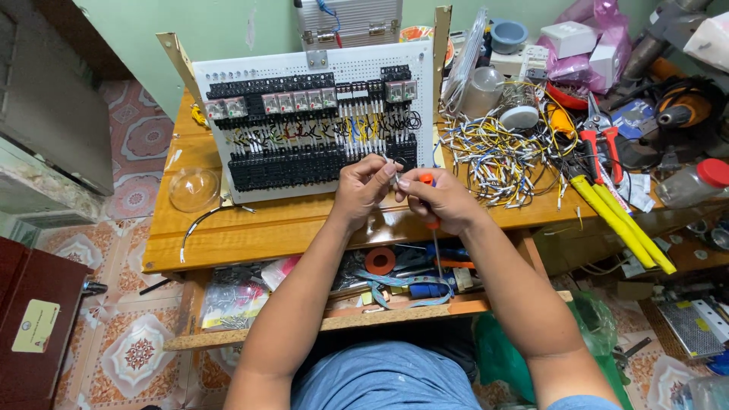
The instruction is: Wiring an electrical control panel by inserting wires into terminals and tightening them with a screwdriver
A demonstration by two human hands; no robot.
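Both hands are pulled in tight together right in front of the white perforated wiring board (319, 68), which leans back on its stand so the relay rows and black terminal strips face up at the person. Makes sense, everything is readable from the seat.

The left hand (363, 190) has its fingers pressed together, pinching what looks like a thin wire end (390, 162) near the near-right corner of the board, just off the lower terminal strip (304, 165). It's too small to say exactly what the piece is. The right hand (444, 201) is curled shut around an orange-handled screwdriver (430, 203), with the shaft hanging down past the edge of the wooden table (228, 247), so the handle end sits up by the fingertips. Looks like it's parked in the palm so the fingers are free to help with the wire.

The pile of short yellow and white jumper wires (497, 159) lies just right of the hands, easy to grab from. Further right are red-handled snips (600, 140) and long yellow-handled cutters (619, 220), out of the way but still within reach. A clear plastic dome (194, 190) sits at the left of the board.
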